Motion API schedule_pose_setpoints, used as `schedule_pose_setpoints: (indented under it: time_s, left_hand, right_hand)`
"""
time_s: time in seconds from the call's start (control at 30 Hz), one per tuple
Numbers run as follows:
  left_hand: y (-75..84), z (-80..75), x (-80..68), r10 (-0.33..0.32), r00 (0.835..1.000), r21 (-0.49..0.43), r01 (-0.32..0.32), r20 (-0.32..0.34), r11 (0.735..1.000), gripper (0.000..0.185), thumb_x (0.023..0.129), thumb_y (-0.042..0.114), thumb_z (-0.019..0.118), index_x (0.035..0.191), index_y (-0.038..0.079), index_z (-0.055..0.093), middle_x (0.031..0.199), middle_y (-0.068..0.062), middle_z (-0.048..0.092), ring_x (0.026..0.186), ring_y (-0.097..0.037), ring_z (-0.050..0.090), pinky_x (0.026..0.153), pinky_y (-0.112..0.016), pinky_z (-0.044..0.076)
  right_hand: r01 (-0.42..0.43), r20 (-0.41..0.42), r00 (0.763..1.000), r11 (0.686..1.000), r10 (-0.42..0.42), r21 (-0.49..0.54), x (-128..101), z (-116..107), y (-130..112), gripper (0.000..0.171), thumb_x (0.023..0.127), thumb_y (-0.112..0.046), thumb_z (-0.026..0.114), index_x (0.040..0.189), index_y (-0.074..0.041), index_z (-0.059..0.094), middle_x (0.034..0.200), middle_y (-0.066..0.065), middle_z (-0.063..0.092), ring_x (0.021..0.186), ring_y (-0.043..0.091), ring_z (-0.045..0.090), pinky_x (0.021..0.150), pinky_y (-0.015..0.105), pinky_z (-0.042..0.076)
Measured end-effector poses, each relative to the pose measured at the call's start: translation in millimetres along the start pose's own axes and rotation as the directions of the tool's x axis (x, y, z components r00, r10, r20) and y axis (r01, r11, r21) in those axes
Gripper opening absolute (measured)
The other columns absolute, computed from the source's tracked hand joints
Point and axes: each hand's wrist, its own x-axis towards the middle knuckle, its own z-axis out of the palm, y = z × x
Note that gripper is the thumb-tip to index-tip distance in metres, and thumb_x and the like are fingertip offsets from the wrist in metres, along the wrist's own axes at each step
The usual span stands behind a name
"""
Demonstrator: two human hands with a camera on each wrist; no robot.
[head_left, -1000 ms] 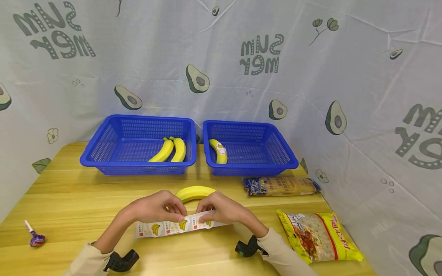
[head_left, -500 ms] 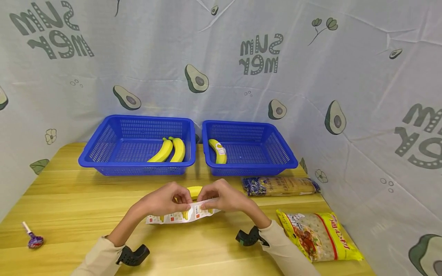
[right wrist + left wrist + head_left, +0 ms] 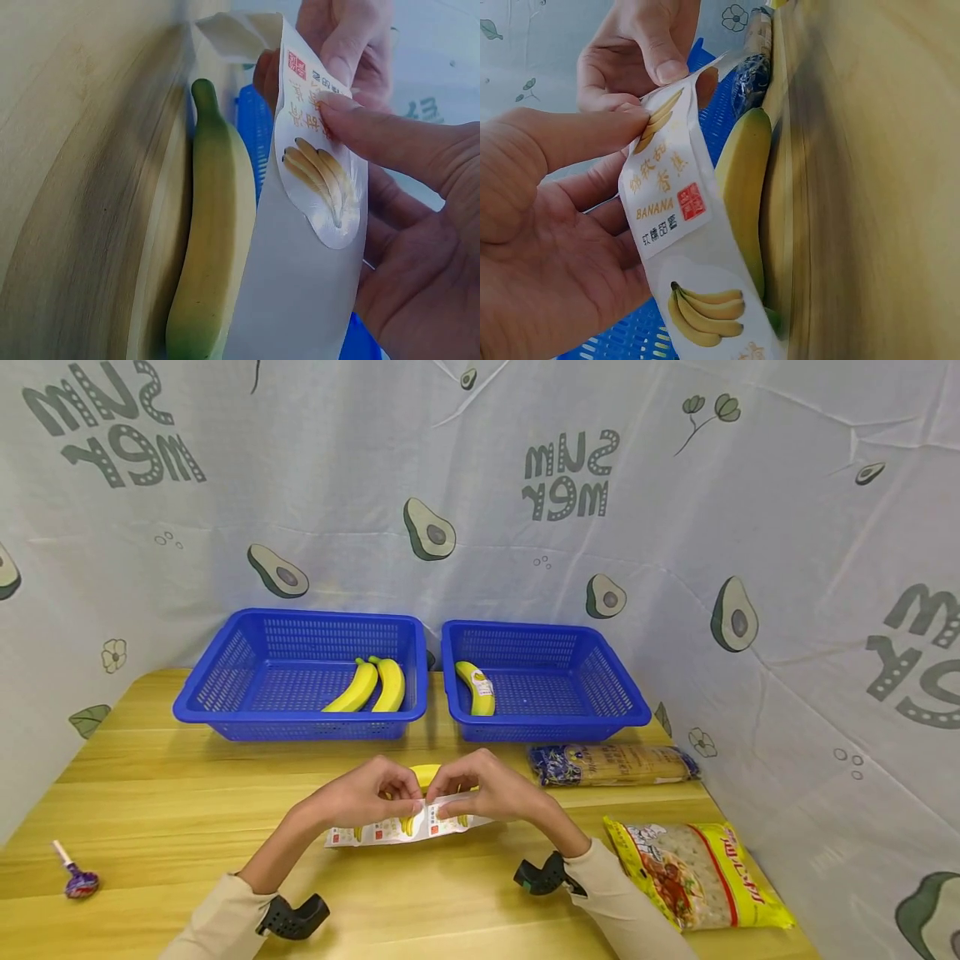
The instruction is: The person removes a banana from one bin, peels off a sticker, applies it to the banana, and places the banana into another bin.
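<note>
A strip of banana labels (image 3: pixel 411 830) is pinched by the left hand (image 3: pixel 367 795) and right hand (image 3: pixel 482 788) over the counter (image 3: pixel 420 910), near a banana (image 3: pixel 211 225), and could be torn or creased if tugged unevenly.

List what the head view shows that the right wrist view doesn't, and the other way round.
Only the head view: the lollipop, the yellow bag, the long packet, and the labelled banana in the right basket.

Only the right wrist view: the green stem end of the loose banana.

Both: the left hand and right hand pinching the sticker strip, the loose banana, the wooden table, and some blue basket.
</note>
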Motion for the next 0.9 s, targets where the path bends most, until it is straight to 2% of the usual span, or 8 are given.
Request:
schedule_pose_setpoints:
  time_s: [0.33, 0.6, 0.8, 0.9]
  left_hand:
    - [-1.5, 5.7, 3.3, 0.024, 1.000, -0.002, -0.024, 0.000, 1.000, 0.011, 0.104, 0.005, 0.069, 0.096, 0.000, 0.075, 0.080, 0.001, 0.067, 0.073, -0.013, 0.060, 0.067, -0.023, 0.052]
    - [-0.5, 3.7, 2.2, -0.003, 1.000, -0.003, 0.003, 0.001, 1.000, 0.012, 0.106, 0.007, 0.067, 0.100, 0.000, 0.076, 0.081, 0.003, 0.067, 0.073, -0.010, 0.058, 0.068, -0.023, 0.051]
    - [0.9, 3.8, 1.8, -0.008, 1.000, -0.014, 0.008, 0.005, 1.000, 0.012, 0.106, 0.007, 0.068, 0.100, 0.000, 0.076, 0.082, 0.002, 0.068, 0.074, -0.010, 0.059, 0.068, -0.023, 0.052]
    - [1.1, 4.2, 1.4, -0.006, 1.000, -0.016, 0.006, 0.002, 1.000, 0.012, 0.106, 0.006, 0.068, 0.099, 0.000, 0.075, 0.082, 0.002, 0.068, 0.073, -0.010, 0.059, 0.067, -0.023, 0.052]
  right_hand:
    - [-0.010, 0.004, 1.000, 1.000, 0.010, 0.018, -1, -1, 0, 0.011, 0.096, -0.001, 0.080, 0.107, -0.003, 0.079, 0.100, 0.008, 0.080, 0.084, 0.006, 0.071, 0.078, 0.030, 0.064]
    - [-0.027, 0.006, 1.000, 1.000, 0.027, 0.015, -1, -4, -3, 0.004, 0.095, 0.001, 0.081, 0.097, -0.002, 0.078, 0.089, 0.005, 0.077, 0.078, 0.003, 0.069, 0.075, 0.029, 0.064]
    - [-0.055, 0.017, 0.998, 0.999, 0.055, -0.004, -3, -8, -2, 0.005, 0.093, 0.001, 0.082, 0.095, 0.001, 0.078, 0.091, 0.008, 0.078, 0.084, 0.007, 0.074, 0.083, 0.029, 0.065]
    - [-0.085, 0.012, 0.996, 0.996, 0.085, -0.027, -5, -11, -1, 0.005, 0.093, 0.002, 0.082, 0.095, 0.001, 0.078, 0.089, 0.007, 0.078, 0.083, 0.006, 0.074, 0.084, 0.027, 0.064]
